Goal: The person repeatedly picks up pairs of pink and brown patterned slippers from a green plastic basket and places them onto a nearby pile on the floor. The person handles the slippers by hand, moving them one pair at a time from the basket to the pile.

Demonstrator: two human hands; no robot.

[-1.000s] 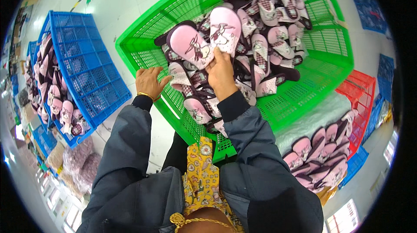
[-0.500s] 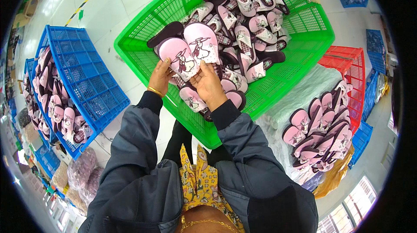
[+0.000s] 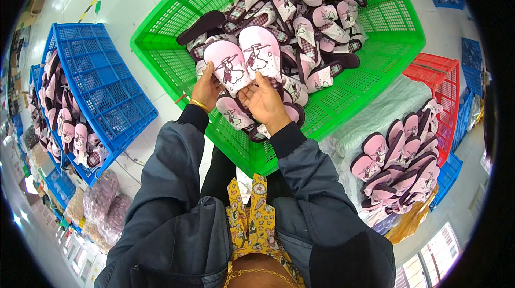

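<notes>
Two pink slippers with a printed cartoon figure are held side by side over the near left part of a green basket [image 3: 370,87]. My left hand [image 3: 206,87] is closed on the left slipper [image 3: 228,65] at its outer edge. Under the right slipper [image 3: 260,54], my right hand [image 3: 264,103] grips its lower end, palm turned up and thumb on top. Below and behind them lies a heap of similar slippers [image 3: 306,36], some showing checked insides and dark soles, within the basket.
To the left, a blue crate [image 3: 107,89] leans on its side with slippers in it. At the right, a pile of pink slippers [image 3: 399,159] rests on clear plastic wrapping [image 3: 343,159] beside a red crate [image 3: 442,111]. Plastic bags [image 3: 102,202] stand at lower left.
The pair of slippers has shifted slightly right, with both hands moving along. The view has shifted a little; the grip looks the same.
</notes>
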